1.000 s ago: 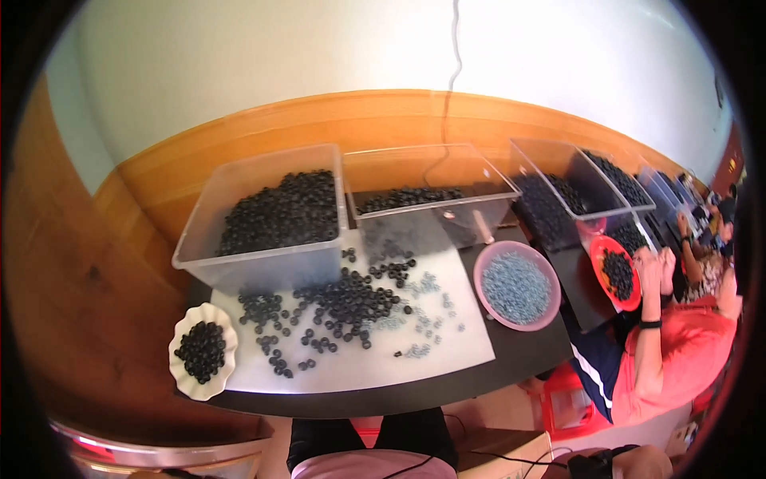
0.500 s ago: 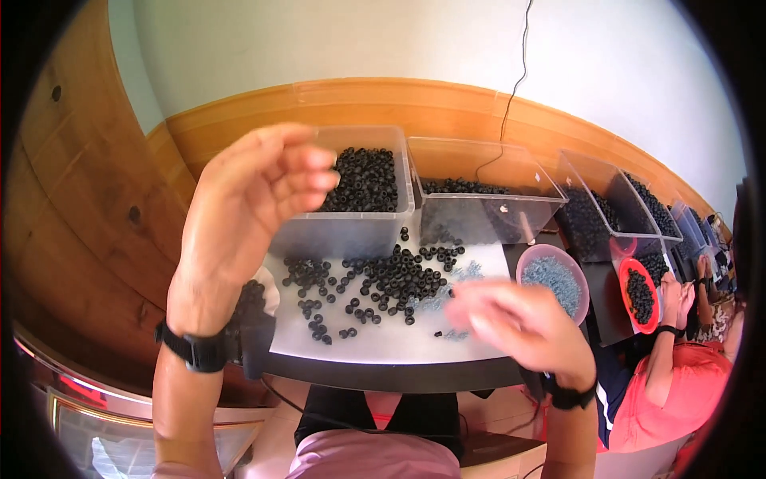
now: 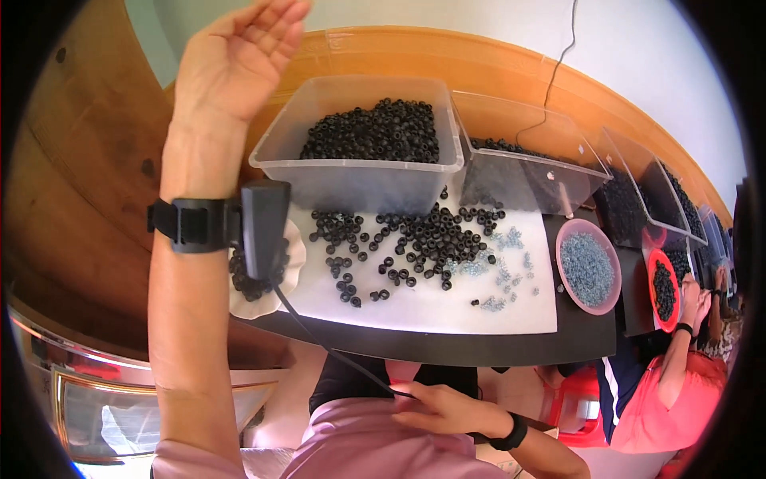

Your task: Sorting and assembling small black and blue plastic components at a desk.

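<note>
My left hand (image 3: 239, 64) is raised at the upper left, above the table's left end. Its palm shows, the fingers are loosely stretched, and nothing is in it. On that wrist a black strap (image 3: 199, 225) carries a dark device (image 3: 266, 227). A black cable (image 3: 335, 355) runs from the device down to my right hand (image 3: 447, 411), which is low in front of my shirt with its fingers closed round the cable. Small black ring-shaped parts (image 3: 435, 239) lie scattered on a white sheet (image 3: 359, 315), with little pale-blue pieces (image 3: 503, 275) beside them.
A clear bin (image 3: 359, 188) of black parts stands behind the sheet; more bins (image 3: 527, 172) line the wall. A pink bowl (image 3: 589, 271) holds pale-blue pieces. A scalloped white dish (image 3: 294, 267) sits at left. On the right, another person's hands (image 3: 696, 307) work near a red bowl (image 3: 665, 291).
My left hand has gone up and away from the bin. My right hand has dropped from over the sheet to my lap and taken hold of the cable. The view has shifted.
</note>
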`<state>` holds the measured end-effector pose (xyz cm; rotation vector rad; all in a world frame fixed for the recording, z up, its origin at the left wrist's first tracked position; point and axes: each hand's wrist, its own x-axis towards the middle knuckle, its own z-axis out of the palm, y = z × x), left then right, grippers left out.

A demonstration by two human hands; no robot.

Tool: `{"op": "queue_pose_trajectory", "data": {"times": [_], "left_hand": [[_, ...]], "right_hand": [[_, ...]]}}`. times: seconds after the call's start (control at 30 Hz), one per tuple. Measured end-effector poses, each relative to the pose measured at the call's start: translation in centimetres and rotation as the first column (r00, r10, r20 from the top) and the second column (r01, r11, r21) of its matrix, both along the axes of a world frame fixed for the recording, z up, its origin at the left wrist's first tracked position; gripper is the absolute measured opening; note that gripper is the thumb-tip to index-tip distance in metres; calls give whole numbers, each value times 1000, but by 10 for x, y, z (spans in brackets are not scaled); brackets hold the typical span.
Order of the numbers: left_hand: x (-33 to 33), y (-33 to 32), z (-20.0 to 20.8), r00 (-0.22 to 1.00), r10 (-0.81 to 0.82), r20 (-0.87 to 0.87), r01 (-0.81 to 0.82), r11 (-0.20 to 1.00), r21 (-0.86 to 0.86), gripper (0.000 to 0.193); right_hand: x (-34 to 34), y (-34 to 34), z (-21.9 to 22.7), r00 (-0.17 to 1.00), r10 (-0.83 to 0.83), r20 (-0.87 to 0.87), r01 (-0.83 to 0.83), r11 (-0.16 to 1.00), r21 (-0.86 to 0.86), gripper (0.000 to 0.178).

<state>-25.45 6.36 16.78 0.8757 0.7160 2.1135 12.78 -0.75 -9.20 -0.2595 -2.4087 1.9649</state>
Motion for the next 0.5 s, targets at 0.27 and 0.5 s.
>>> {"op": "queue_pose_trajectory", "data": {"times": [0.27, 0.5], "left_hand": [[-88, 6, -17, 995, -95, -21, 95, 995, -11, 36], [-17, 16, -49, 966, -149, 209, 151, 988, 3, 31]], "right_hand": [[81, 9, -15, 932, -304, 196, 330, 937, -116, 26], [96, 12, 57, 869, -480, 116, 486, 874, -19, 21]]}}
